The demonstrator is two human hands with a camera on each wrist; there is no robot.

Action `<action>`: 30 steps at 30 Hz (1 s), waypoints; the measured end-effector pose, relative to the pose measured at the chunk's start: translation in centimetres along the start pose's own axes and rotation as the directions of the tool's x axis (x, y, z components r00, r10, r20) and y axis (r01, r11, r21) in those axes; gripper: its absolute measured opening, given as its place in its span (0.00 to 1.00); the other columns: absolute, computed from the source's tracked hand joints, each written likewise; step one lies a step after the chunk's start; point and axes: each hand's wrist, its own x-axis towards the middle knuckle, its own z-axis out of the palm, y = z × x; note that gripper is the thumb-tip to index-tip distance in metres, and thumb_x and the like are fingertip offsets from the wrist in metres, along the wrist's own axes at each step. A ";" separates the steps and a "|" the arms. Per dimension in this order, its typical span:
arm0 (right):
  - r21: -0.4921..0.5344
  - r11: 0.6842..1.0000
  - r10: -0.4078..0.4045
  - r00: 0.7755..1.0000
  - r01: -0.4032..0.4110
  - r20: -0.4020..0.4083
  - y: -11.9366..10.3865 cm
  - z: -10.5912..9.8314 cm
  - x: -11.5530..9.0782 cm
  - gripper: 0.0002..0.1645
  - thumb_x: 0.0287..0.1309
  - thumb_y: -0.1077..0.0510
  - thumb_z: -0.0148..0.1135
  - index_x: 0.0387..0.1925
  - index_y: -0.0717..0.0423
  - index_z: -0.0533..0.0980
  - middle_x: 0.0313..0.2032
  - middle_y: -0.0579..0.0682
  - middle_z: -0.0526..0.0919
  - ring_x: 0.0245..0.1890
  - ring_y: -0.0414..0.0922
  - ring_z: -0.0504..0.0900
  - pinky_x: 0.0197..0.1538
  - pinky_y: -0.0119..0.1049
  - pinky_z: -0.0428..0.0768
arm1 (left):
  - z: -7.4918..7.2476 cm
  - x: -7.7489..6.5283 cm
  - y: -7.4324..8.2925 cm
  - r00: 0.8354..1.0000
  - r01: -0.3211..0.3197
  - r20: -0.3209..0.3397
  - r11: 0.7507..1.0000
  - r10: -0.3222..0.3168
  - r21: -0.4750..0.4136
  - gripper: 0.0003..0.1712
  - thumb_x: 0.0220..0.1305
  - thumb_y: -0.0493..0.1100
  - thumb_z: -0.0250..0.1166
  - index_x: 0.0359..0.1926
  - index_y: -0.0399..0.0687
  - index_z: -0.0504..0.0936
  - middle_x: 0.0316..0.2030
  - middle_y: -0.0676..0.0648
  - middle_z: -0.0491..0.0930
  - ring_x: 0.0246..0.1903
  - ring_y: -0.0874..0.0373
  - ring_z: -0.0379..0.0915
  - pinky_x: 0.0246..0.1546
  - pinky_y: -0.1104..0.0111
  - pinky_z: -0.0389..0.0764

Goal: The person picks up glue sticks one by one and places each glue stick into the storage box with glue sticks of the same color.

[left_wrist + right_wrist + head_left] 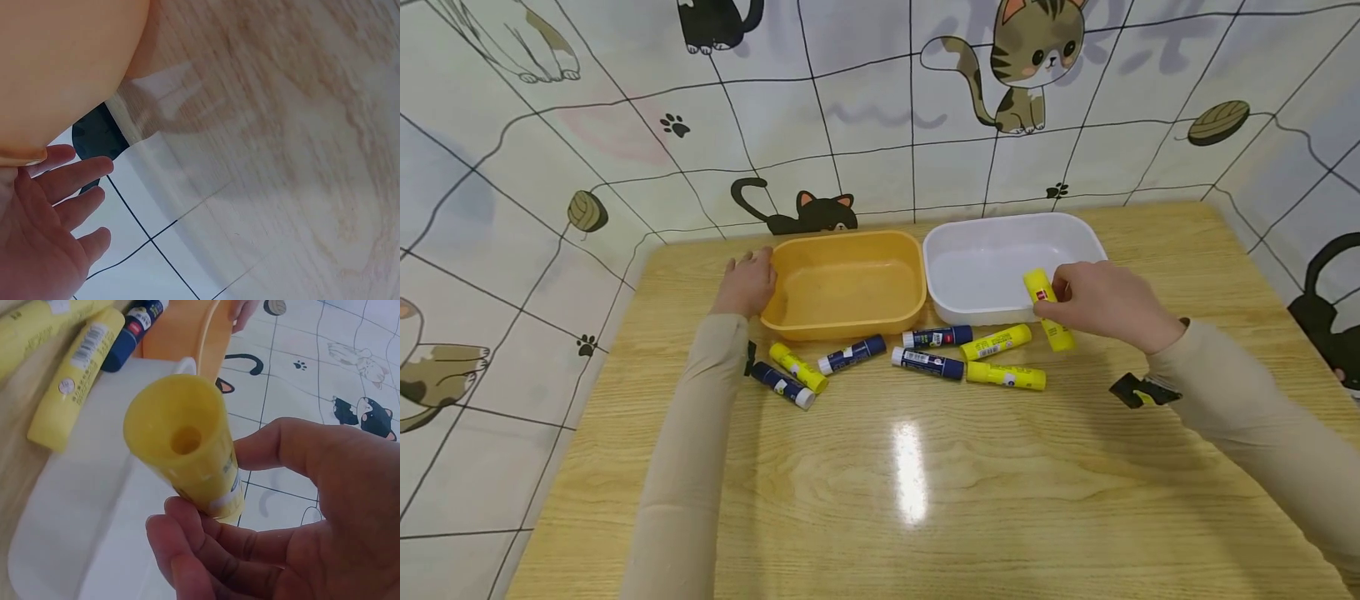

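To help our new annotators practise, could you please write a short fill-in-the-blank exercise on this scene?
1. The right hand holds a glue stick whose colour is ____.
2. In the head view, the left hand is at the orange tray, on its ____ side.
3. There, the white tray stands to the ____ of the orange tray.
4. The number of dark blue glue sticks on the table is ____.

Missing words: yellow; left; right; four.

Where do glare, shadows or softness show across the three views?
Head: bright glare streak on the wooden table, soft shadow beside the right sleeve; left wrist: pale reflections on the same table, near the orange tray; right wrist: small print on the yellow glue stick lying by the white tray looks too soft to read.
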 end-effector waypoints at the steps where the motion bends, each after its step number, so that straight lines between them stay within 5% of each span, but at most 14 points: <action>1: -0.003 1.000 0.002 1.000 -0.002 -0.002 0.0 -0.2 0.3 0.20 0.58 0.47 0.62 0.30 0.64 0.75 0.20 0.48 0.75 0.19 0.45 0.70 0.21 0.38 0.66 | 0.0 0.0 0.0 1.000 0.000 0.001 1.000 0.000 0.004 0.29 0.73 0.40 0.33 0.71 0.31 0.52 0.66 0.30 0.61 0.68 0.34 0.48 0.67 0.44 0.42; 6: 0.013 1.000 0.012 1.000 -0.012 0.021 0.2 -1.2 2.2 0.21 0.59 0.48 0.59 0.29 0.65 0.76 0.20 0.49 0.75 0.20 0.46 0.70 0.23 0.38 0.66 | -0.1 -0.1 0.0 1.000 0.002 0.003 1.000 -0.002 0.018 0.28 0.73 0.40 0.33 0.71 0.32 0.52 0.65 0.29 0.62 0.68 0.34 0.48 0.67 0.43 0.42; 17: 0.116 0.989 0.060 0.965 -0.092 0.255 0.9 -2.4 7.4 0.24 0.63 0.47 0.54 0.33 0.68 0.77 0.23 0.53 0.81 0.29 0.50 0.81 0.38 0.45 0.79 | 0.4 0.0 -0.4 1.000 0.002 -0.003 1.000 -0.002 0.022 0.28 0.74 0.40 0.34 0.71 0.34 0.52 0.65 0.30 0.63 0.68 0.34 0.49 0.67 0.43 0.43; 24: 0.187 0.954 0.143 0.903 -0.235 0.405 2.7 -3.0 10.6 0.21 0.63 0.51 0.57 0.33 0.70 0.73 0.22 0.52 0.78 0.22 0.41 0.79 0.30 0.31 0.79 | 0.2 0.0 -0.3 1.000 0.012 -0.012 1.000 -0.011 0.007 0.29 0.74 0.41 0.37 0.72 0.34 0.51 0.64 0.30 0.65 0.69 0.35 0.48 0.67 0.44 0.42; 30: 0.178 0.923 0.215 0.843 -0.340 0.494 4.0 -3.2 12.6 0.20 0.63 0.53 0.57 0.30 0.70 0.72 0.22 0.51 0.80 0.20 0.39 0.81 0.29 0.28 0.79 | 0.2 0.0 -0.4 1.000 0.020 -0.013 1.000 -0.020 0.003 0.29 0.75 0.41 0.37 0.72 0.35 0.51 0.64 0.31 0.65 0.69 0.36 0.48 0.68 0.45 0.41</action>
